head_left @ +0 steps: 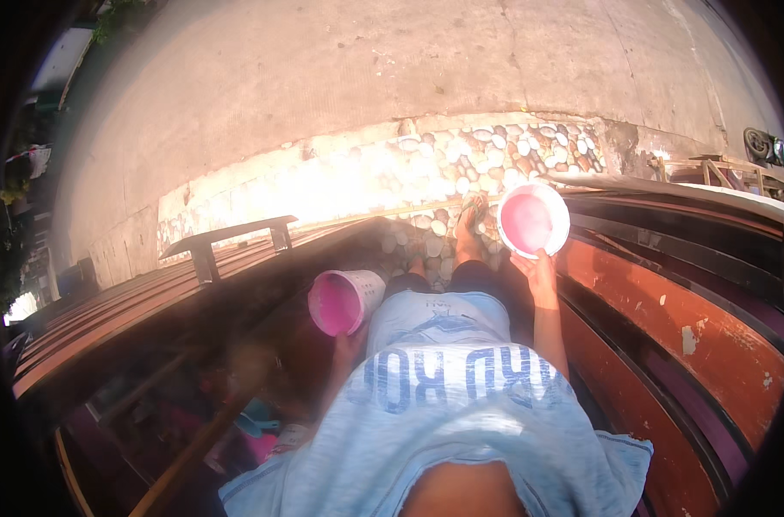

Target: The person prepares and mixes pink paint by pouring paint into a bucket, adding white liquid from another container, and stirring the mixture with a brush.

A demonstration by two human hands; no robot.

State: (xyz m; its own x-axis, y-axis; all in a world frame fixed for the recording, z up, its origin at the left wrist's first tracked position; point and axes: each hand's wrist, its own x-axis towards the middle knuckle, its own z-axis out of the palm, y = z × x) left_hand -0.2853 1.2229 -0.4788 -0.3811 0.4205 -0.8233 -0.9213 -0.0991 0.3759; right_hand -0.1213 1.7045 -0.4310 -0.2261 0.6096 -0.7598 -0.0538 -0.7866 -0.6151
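Note:
My right hand point(539, 274) grips the near rim of a round white bucket point(503, 226) held out in front of me, over the pebbled strip. Its inside looks pink; whether that is liquid or the bucket's bottom I cannot tell. Lower down at my left side, my left hand point(349, 346) is closed on a second bucket point(370, 289), pale outside with print. This one is tilted, its mouth turned toward me, and pink shows inside it too. The fingers of the left hand are partly in shadow behind the bucket.
My bare foot point(470, 215) stands on the pebble-patterned strip point(530, 146), with a concrete road point(409, 69) beyond. Orange-red slatted panels point(685, 319) rise close on my right. A wooden rail point(228, 237) runs on the left. Blue and pink items point(256, 418) lie in shadow at lower left.

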